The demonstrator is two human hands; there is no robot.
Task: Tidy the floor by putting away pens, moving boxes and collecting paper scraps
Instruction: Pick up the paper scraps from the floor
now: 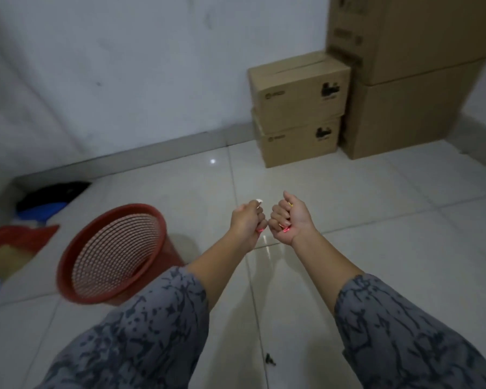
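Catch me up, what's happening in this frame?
A person is tidying a tiled floor, seen from a head camera. Both hands are closed into fists held close together above the floor: the left hand shows a white bit and a pink bit poking out, the right hand shows yellow and pink bits, probably paper scraps. A red mesh wastebasket stands just to the left, not yet reached. Cardboard boxes are stacked against the wall. A small dark scrap lies on the floor.
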